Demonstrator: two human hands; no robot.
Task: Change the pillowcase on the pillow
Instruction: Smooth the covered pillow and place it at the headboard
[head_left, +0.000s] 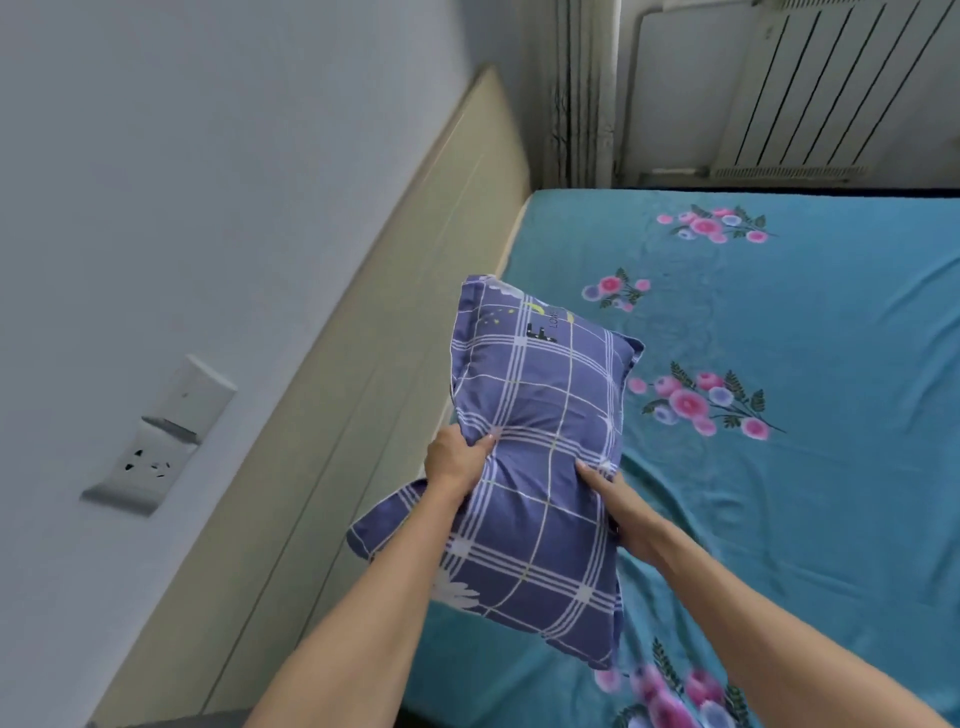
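A pillow (535, 462) in a purple-blue checked pillowcase with white lines and small printed figures is held up in the air over the left edge of the bed. My left hand (454, 460) grips its left side at the middle, fingers dug into the fabric. On the opposite side my right hand (615, 506) grips the pillow's right edge, its fingers partly hidden behind the fabric. The pillow is squeezed in at the waist between both hands. It stands roughly upright, with its top corner toward the headboard.
The bed carries a teal sheet (810, 415) with pink flower prints. A beige headboard (363, 395) runs along the grey wall on the left, with a wall socket (156, 441) on it. A white radiator (810, 88) stands behind the bed.
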